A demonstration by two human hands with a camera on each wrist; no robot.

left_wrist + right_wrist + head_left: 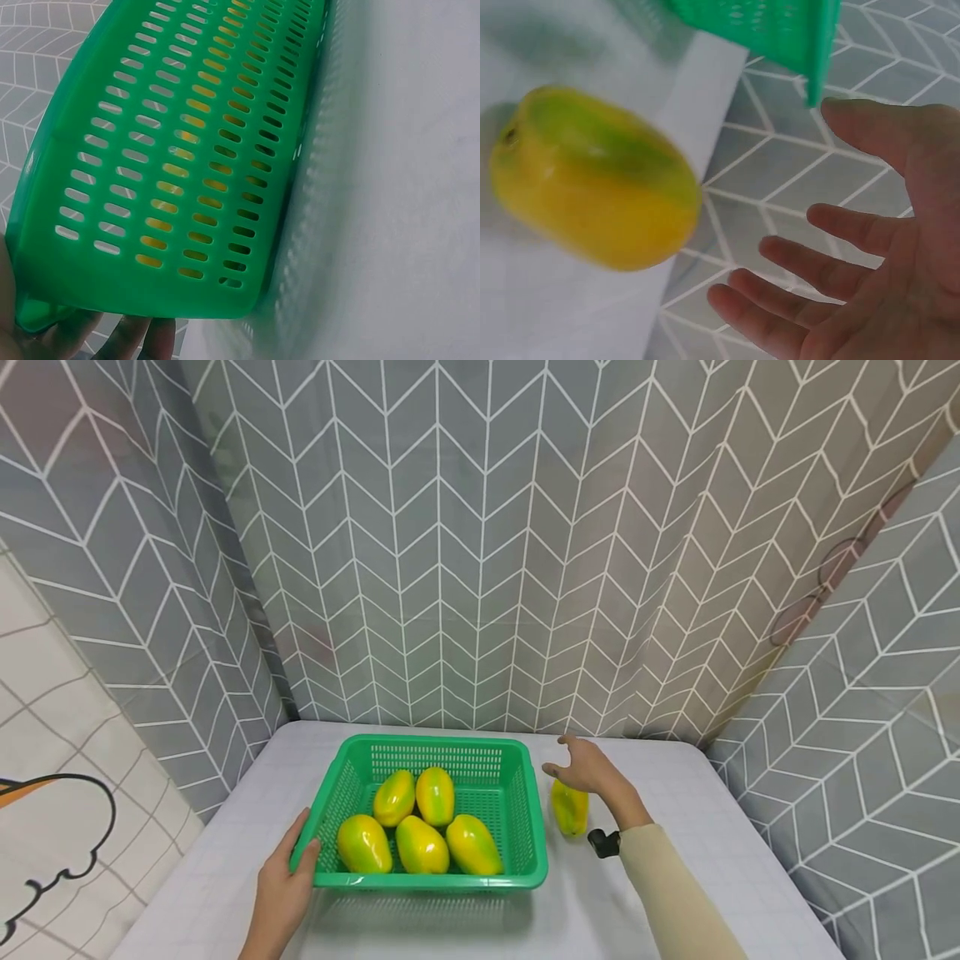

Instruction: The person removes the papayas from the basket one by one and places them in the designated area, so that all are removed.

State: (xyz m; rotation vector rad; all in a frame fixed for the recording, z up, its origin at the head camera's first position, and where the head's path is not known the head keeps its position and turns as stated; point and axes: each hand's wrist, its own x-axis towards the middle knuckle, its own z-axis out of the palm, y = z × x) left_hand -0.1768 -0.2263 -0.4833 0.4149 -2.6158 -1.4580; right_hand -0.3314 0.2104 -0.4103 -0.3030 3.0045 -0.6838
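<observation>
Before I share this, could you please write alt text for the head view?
A person's left hand grips a green basket holding five yellow-green fruits on a white table. The right hand hovers near a sixth fruit to the basket's right, not holding it; a gray curtain with white chevrons hangs behind.

Five glossy yellow-green fruits (422, 842) in a green basket (427, 882), a sixth fruit (569, 812) alongside.
</observation>
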